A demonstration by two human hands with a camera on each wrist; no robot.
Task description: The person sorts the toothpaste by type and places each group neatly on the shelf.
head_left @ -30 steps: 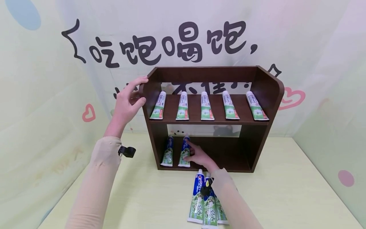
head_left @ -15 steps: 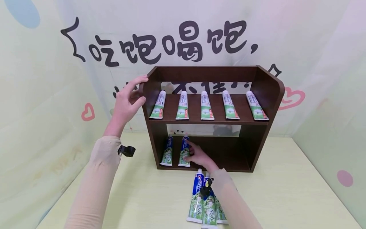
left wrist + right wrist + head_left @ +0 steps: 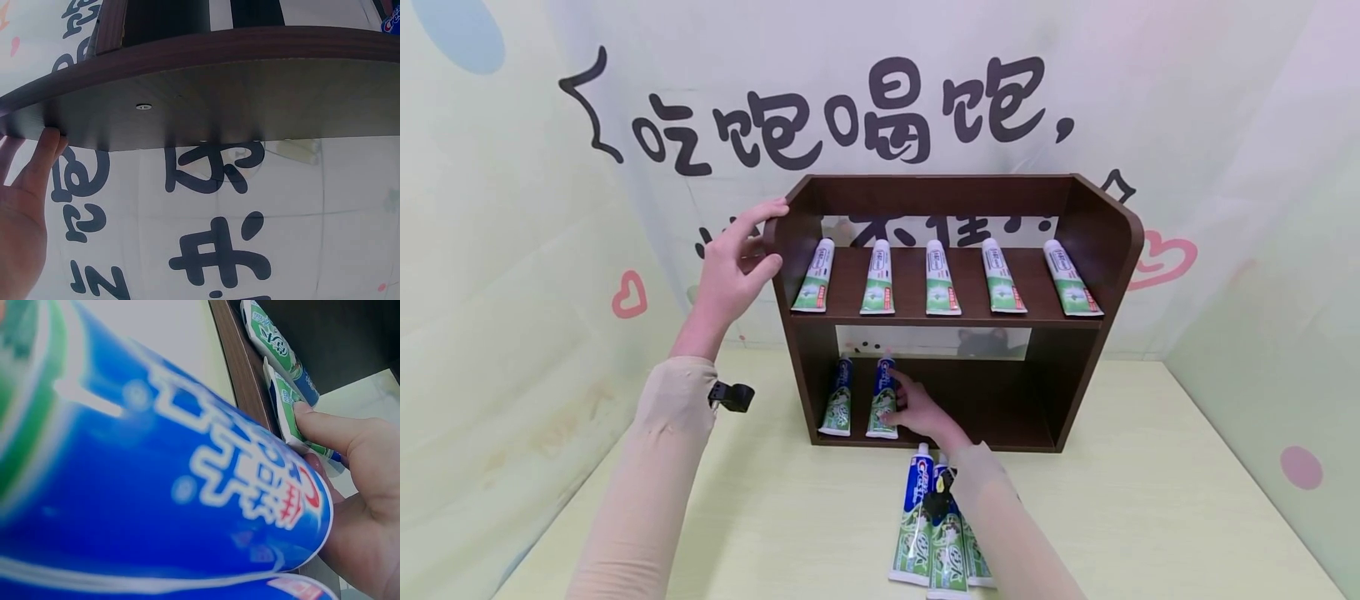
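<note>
In the head view, my right hand (image 3: 921,410) grips a blue-and-green toothpaste tube (image 3: 882,400) that lies on the lower shelf, cap toward the back. The right wrist view has my thumb (image 3: 325,428) on this tube (image 3: 289,412), the other fingers partly hidden. Left of it on the same level lies a matching tube (image 3: 837,398). My left hand (image 3: 730,262) touches the left side panel of a dark brown two-tier shelf (image 3: 943,321); in the left wrist view, fingertips (image 3: 50,134) rest against the panel's outer face.
Several white-and-green toothpaste tubes (image 3: 942,279) stand in a row on the upper tier. On the pale table (image 3: 790,517), more blue-and-green tubes (image 3: 913,525) lie piled in front of the shelf, partly under my right forearm. A printed backdrop (image 3: 685,50) hangs behind.
The tube under my right hand and both hands stay in practically the same place. Only a slight shift of the whole head view shows.
</note>
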